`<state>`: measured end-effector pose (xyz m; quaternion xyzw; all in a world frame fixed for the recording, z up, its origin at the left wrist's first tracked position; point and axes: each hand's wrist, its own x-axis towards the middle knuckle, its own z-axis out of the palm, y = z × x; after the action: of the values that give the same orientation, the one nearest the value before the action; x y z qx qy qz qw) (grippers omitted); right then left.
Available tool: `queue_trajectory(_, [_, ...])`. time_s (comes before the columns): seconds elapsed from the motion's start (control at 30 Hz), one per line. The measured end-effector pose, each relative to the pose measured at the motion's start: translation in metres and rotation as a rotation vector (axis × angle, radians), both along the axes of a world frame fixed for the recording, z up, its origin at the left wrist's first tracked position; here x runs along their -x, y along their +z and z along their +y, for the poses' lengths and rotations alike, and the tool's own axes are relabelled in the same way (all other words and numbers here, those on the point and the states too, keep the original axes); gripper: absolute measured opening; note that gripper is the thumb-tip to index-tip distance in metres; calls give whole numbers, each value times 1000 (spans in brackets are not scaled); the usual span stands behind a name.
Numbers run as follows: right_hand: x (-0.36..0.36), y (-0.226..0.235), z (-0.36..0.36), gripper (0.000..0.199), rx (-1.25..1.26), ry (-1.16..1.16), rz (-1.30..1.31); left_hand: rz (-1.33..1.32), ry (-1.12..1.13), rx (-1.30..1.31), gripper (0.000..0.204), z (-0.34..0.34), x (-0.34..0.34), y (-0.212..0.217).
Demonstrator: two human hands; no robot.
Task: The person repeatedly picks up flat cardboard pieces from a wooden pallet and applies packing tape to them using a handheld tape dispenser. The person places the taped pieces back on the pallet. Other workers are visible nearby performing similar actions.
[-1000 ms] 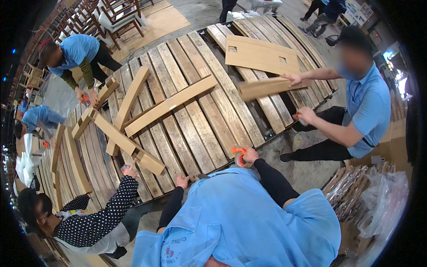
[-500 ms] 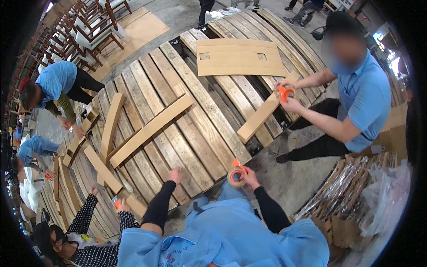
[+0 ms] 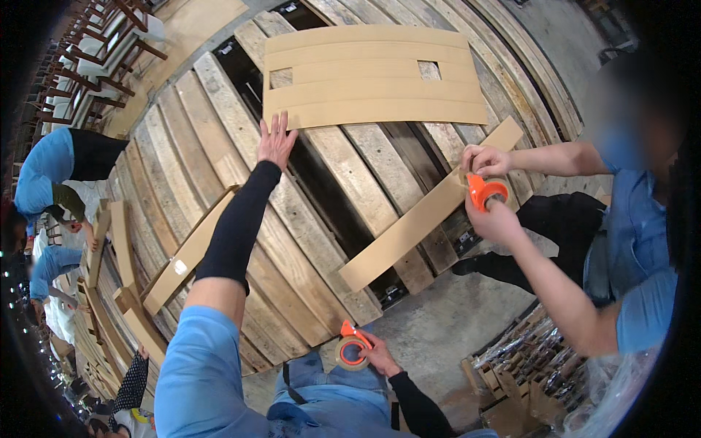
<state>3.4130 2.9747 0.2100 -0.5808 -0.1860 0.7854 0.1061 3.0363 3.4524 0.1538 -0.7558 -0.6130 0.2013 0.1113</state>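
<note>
With left hand (image 3: 276,144) open at near left corner of cardboard sheet (image 3: 365,89), apparently needing curled fingers to grasp; gripping tape dispenser (image 3: 350,333) in right hand (image 3: 381,357) off near edge of platform (image 3: 298,248).

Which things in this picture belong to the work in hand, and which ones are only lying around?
Seem to belong to the work:
orange tape dispenser, held in the right hand
cardboard sheet with two holes, by the open left hand
long cardboard strip
wooden platform beneath

Apparently only lying around:
chairs, upper left
wrapped bundles, lower right
</note>
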Motion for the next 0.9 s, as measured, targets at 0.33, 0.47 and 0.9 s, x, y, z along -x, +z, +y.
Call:
queue_trajectory(0.33, [1, 13, 44, 77, 139, -22, 32, -52, -140, -77, 46, 94, 15, -43])
queue_trajectory(0.47, [2, 20, 61, 78, -46, 167, 33, -221, -162, -54, 28, 84, 8, 32])
queue_trajectory(0.9, [20, 144, 139, 60, -150, 209, 457, -639, 215, 28, 22, -356, -5, 318])
